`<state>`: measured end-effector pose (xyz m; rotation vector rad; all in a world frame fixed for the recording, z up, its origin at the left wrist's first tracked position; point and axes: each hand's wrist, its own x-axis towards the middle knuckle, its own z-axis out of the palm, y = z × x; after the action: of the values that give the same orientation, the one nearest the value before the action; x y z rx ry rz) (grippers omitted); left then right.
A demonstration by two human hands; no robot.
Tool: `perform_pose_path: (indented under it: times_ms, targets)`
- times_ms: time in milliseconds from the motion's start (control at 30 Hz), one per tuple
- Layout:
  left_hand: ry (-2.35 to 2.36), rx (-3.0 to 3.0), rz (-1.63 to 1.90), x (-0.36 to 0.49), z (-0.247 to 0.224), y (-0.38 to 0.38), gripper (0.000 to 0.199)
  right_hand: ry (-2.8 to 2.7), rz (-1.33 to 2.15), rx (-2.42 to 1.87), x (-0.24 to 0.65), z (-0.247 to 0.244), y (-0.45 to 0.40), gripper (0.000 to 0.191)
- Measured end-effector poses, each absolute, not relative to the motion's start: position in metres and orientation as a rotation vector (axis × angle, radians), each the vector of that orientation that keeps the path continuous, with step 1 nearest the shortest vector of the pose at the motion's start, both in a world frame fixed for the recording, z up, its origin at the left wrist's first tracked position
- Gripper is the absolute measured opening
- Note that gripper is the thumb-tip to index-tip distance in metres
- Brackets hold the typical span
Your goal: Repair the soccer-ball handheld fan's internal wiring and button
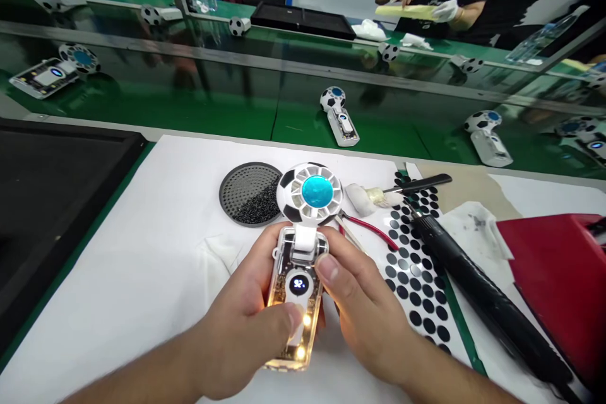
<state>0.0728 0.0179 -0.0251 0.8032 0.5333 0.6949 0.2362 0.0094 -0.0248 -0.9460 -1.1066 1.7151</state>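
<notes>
clear, slick-looking plastic makes the football-patterned handheld fan (303, 303) best gripped by its body, where both hands' fingers (279, 322) (331, 271) pinch it.

The only view comes from a camera worn on the person's head, facing forward and down over the white-covered tabletop (118, 252). It looks from close above the two bare hands at the near middle, across the green conveyor belt (213, 113), to the black-shirted person (445, 0) at the far right. No second view shares the scene.
</notes>
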Motion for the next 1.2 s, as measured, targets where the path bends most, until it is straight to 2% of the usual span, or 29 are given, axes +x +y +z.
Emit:
perform_pose_path:
  times_ms: [133,300,367,467,633,867,933,1067,1200]
  targets:
    - [0.649,0.8,0.725,0.072,-0.025,0.018,0.051,-1.32,1.578,-0.963,0.245,-0.017,0.013,0.033]
    - [0.697,0.801,0.693,0.067,-0.028,0.023,0.037,-1.596,0.667,-1.52,0.295,0.012,0.021,0.022]
    - [0.697,0.782,0.76,0.065,-0.028,0.025,0.036,-1.628,0.541,-1.792,0.313,0.022,0.025,0.023]
    - [0.701,0.723,0.842,0.061,-0.024,0.025,0.037,-1.879,0.517,-2.035,0.321,0.026,0.027,0.025]
    - [0.632,0.768,0.92,0.058,-0.018,0.025,0.032,-2.149,0.474,-2.098,0.292,0.013,0.022,0.023]
    - [0.536,0.829,0.956,0.06,-0.019,0.025,0.026,-2.19,0.324,-2.357,0.28,-0.014,0.043,0.011]
    - [0.48,0.851,0.986,0.06,-0.02,0.025,0.024,-2.156,0.35,-2.331,0.284,-0.013,0.047,0.007]
    - [0.434,0.846,1.022,0.061,-0.021,0.024,0.032,-2.072,0.452,-2.135,0.287,0.005,0.031,0.012]
    - [0.419,0.869,0.993,0.062,-0.023,0.022,0.036,-1.789,0.836,-1.594,0.275,0.031,-0.006,0.022]
